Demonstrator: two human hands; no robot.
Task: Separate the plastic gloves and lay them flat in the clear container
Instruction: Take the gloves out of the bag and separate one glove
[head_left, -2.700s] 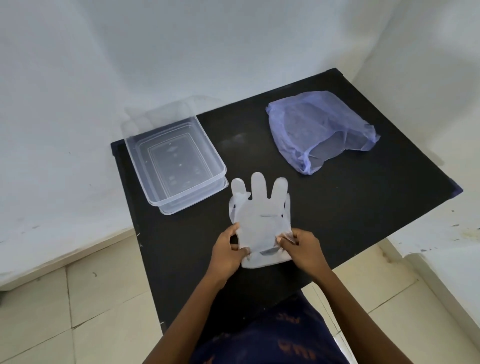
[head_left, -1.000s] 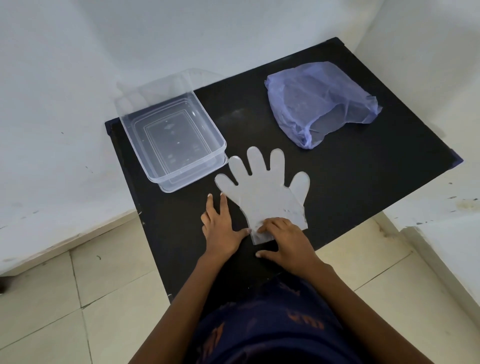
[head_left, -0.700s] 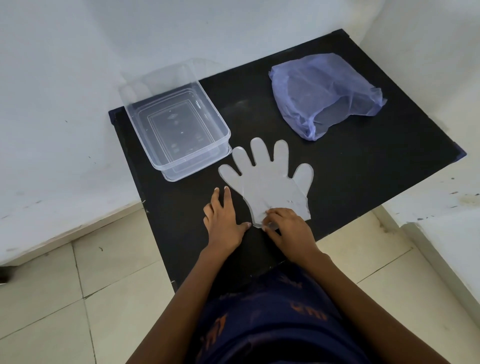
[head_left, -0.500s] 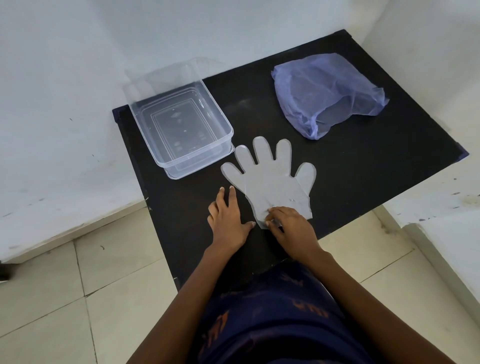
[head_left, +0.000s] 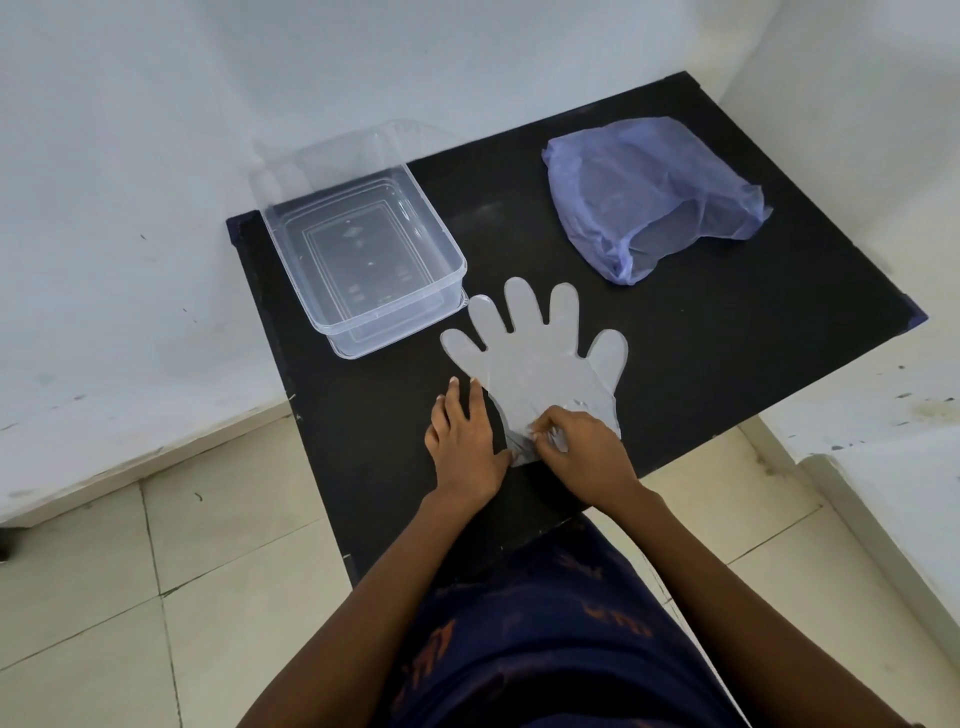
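Translucent plastic gloves (head_left: 540, 358) lie flat and stacked on the black table (head_left: 727, 322), fingers pointing away from me. My left hand (head_left: 465, 441) rests palm down on the table beside the cuff, fingers spread, its thumb touching the cuff's corner. My right hand (head_left: 582, 449) pinches the crumpled cuff edge with curled fingers. The clear container (head_left: 441, 244) stands empty at the table's left, just beyond the gloves.
A crumpled blue plastic bag (head_left: 649, 197) lies at the table's far right. White walls border the table at the back and right. Tiled floor (head_left: 104, 597) lies left and below; the table's near edge runs under my wrists.
The gloves went from held up by both hands to spread flat on the table. My left hand now lies flat beside them while my right fingers have gathered the cuff edge.
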